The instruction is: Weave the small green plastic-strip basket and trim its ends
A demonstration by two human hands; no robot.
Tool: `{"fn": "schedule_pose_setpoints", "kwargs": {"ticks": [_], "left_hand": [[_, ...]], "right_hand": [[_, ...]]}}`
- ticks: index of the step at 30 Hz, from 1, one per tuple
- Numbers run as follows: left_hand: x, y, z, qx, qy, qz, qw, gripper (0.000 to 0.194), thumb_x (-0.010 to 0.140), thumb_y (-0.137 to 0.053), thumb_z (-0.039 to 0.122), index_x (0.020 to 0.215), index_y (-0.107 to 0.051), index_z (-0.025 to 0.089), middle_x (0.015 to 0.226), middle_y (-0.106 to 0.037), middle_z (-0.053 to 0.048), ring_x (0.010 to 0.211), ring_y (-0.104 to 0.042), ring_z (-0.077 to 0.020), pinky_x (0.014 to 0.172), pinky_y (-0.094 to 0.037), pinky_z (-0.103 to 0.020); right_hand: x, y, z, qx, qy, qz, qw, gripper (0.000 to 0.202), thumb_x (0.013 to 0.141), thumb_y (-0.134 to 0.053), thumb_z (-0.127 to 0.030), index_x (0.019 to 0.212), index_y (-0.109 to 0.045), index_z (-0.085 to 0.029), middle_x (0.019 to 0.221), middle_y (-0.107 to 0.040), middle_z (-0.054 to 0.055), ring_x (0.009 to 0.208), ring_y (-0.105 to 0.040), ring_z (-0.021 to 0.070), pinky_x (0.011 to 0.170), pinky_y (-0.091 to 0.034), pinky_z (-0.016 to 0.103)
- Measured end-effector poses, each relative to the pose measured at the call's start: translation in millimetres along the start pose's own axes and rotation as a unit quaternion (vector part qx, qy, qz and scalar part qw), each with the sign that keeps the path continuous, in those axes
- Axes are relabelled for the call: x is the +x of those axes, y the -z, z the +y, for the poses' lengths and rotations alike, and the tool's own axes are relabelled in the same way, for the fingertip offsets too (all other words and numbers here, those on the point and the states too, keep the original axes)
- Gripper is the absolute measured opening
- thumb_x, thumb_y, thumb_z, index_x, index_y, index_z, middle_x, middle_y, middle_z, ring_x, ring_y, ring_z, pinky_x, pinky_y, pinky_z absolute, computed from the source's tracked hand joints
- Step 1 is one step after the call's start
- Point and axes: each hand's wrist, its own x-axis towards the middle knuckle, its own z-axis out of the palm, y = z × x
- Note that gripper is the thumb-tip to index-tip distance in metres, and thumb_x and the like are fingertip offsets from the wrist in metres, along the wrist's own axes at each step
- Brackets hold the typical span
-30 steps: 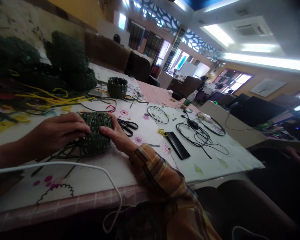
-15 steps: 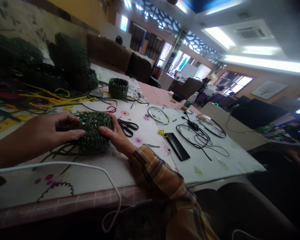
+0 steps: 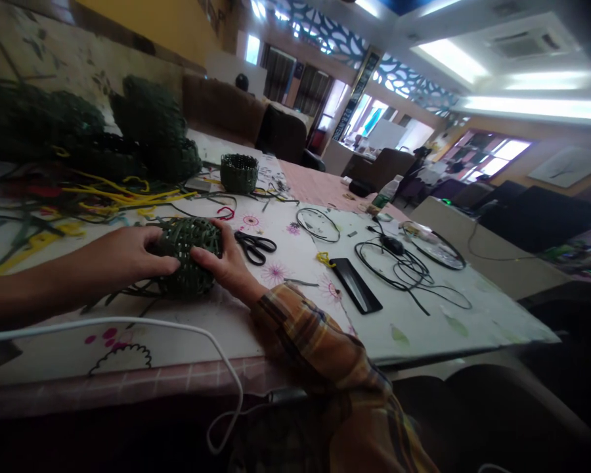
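Round dark-green woven-strip basket (image 3: pixel 184 248) on white flower-print table (image 3: pixel 246 315). Right hand (image 3: pixel 230 264): fingers wrapped round its side. Left hand (image 3: pixel 135 253): fingertips hidden, can't tell if pinching. Dark pillar (image 3: pixel 355 95) lettering, clear bottle (image 3: pixel 387 193) label: illegible.

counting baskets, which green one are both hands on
The nearest basket, between left hand and right hand; the small basket and green pile behind are untouched.

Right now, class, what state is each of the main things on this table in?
Woven basket: between the left hand and right hand, touched by both
Scissors: lying flat; open or shut unclear
Second basket: upright, open-topped
Bottle: standing
Black strip: lying flat, yellow tie at one end
Black cord with dark block: loosely coiled
White cable: slack
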Motion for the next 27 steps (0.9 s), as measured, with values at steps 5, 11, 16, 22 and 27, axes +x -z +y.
{"fn": "schedule_pose_setpoints", "kwargs": {"ticks": [5, 11, 16, 22, 27], "left_hand": [[0.9, 12.6, 0.0, -0.006, -0.008, -0.082, 0.997, 0.052, 0.046, -0.068, 0.060, 0.083, -0.072, 0.023, 0.092, -0.077, -0.008, 0.102, -0.073, -0.0376, 0.089, -0.062, -0.046], [20.5, 38.1, -37.8, -0.029, -0.019, -0.121, 0.992, 0.055, 0.046, -0.076, 0.067, 0.082, -0.077, 0.026, 0.098, -0.077, -0.006, 0.108, -0.071, -0.0371, 0.096, -0.060, -0.046], [34.5, 37.8, -60.1, 0.013, -0.052, -0.145, 0.988, 0.049, 0.056, -0.072, 0.069, 0.076, -0.078, 0.024, 0.088, -0.076, -0.005, 0.091, -0.070, -0.0295, 0.086, -0.059, -0.038], [22.0, 37.1, -38.5, 0.064, -0.092, -0.175, 0.978, 0.049, 0.059, -0.066, 0.072, 0.058, -0.065, 0.023, 0.062, -0.060, 0.001, 0.065, -0.054, -0.0178, 0.062, -0.047, -0.026], [8.5, 35.2, -17.2, 0.132, -0.081, -0.140, 0.978, 0.053, 0.056, -0.059, 0.077, 0.058, -0.062, 0.025, 0.057, -0.058, 0.000, 0.060, -0.053, -0.0193, 0.057, -0.041, -0.027]], "right_hand": [[0.3, 1.7, -1.0, 0.017, -0.011, -0.012, 1.000, 0.085, 0.070, -0.085, -0.062, 0.140, -0.053, -0.025, 0.143, -0.060, 0.008, 0.140, -0.053, 0.0280, 0.121, -0.044, 0.045], [5.1, 7.6, -1.0, 0.055, -0.026, -0.048, 0.997, 0.086, 0.068, -0.085, -0.064, 0.138, -0.054, -0.025, 0.142, -0.061, 0.008, 0.135, -0.057, 0.0273, 0.122, -0.045, 0.045], [5.5, 8.0, -1.2, 0.034, -0.006, -0.047, 0.998, 0.083, 0.070, -0.084, -0.063, 0.137, -0.054, -0.024, 0.141, -0.060, 0.008, 0.138, -0.054, 0.0284, 0.125, -0.041, 0.047], [3.3, 4.9, -0.6, 0.002, 0.015, -0.045, 0.999, 0.078, 0.072, -0.086, -0.056, 0.137, -0.055, -0.027, 0.140, -0.061, 0.006, 0.140, -0.053, 0.0280, 0.122, -0.045, 0.046], [1.9, 2.7, -0.4, -0.031, 0.008, -0.025, 0.999, 0.080, 0.072, -0.088, -0.054, 0.139, -0.055, -0.027, 0.142, -0.060, 0.007, 0.140, -0.053, 0.0289, 0.123, -0.043, 0.048]]}}
